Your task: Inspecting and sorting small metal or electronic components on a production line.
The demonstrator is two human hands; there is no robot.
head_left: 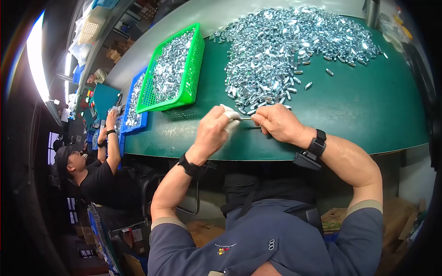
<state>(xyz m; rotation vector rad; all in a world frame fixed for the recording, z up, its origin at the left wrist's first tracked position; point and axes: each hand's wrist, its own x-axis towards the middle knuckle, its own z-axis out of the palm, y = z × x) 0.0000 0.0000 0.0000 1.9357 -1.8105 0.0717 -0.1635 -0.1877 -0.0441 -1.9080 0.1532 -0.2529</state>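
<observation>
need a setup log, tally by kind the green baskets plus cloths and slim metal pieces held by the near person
Green basket: 1
White cloth, in the left hand: 1
Slim metal piece, in the right hand: 1
Total: 3

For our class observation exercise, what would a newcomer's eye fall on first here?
Probably the broad heap of shiny metal pieces on the green table, toward its far side. Left of it, a bright green basket holds more. Nearer, a white cloth shows in the left hand, close to the right hand.
</observation>
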